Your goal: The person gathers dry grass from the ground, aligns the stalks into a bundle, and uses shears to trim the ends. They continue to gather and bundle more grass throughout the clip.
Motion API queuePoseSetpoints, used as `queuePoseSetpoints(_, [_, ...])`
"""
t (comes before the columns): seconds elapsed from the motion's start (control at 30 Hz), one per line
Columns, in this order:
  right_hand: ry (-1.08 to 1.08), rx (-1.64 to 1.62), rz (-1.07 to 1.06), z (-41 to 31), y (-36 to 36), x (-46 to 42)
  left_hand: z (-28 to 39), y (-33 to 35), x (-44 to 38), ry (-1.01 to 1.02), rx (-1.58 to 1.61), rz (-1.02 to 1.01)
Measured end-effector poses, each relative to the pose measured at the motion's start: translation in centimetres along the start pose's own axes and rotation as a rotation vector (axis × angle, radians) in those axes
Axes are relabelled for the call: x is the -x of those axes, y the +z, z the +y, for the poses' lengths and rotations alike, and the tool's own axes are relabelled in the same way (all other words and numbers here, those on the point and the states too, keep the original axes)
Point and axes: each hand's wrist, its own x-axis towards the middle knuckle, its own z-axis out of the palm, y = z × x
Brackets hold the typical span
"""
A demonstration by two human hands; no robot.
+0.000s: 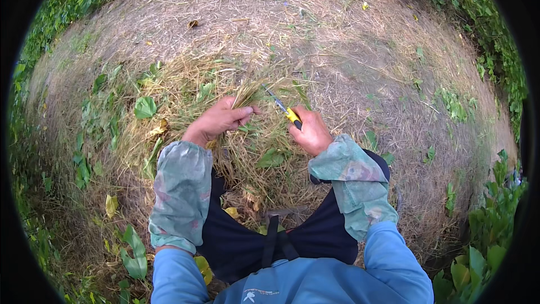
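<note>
My left hand [225, 119] is closed around a small bunch of dry grass stalks [249, 93], whose tips point up and to the right. To its right, my right hand [311, 130] grips pruning shears [291, 115] by their yellow and black handle. The shears' metal blades point up and left, close beside the stalks; whether they touch any is unclear. Beneath both hands spreads a heap of cut grass [240, 156] mixed with green leaves, between my knees.
Straw-strewn soil [358, 50] stretches ahead and to the right. Leafy green plants [485, 38] border it at the upper right, with more at the upper left and lower right. A broad green leaf [145, 107] lies left of my left hand.
</note>
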Motion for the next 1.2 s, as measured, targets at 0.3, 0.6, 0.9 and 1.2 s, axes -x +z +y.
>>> queuePoseSetpoints(0.3, [0.052,0.057,0.001,-0.2,0.4,0.3,-0.3,-0.9,0.1,0.005,0.023,0.013])
queuePoseSetpoints(0.6, [0.072,0.093,-0.144,0.8,-0.6,0.3,0.6,-1.6,0.9,0.081,0.084,0.12])
queuePoseSetpoints(0.9, [-0.038,-0.014,-0.041,-1.5,-1.1,0.2,0.1,-0.7,0.6,0.012,-0.119,0.017])
queuePoseSetpoints(1.2, [-0.123,-0.062,-0.037,-0.2,-1.4,-0.1,0.2,-1.6,0.6,0.187,-0.492,0.035])
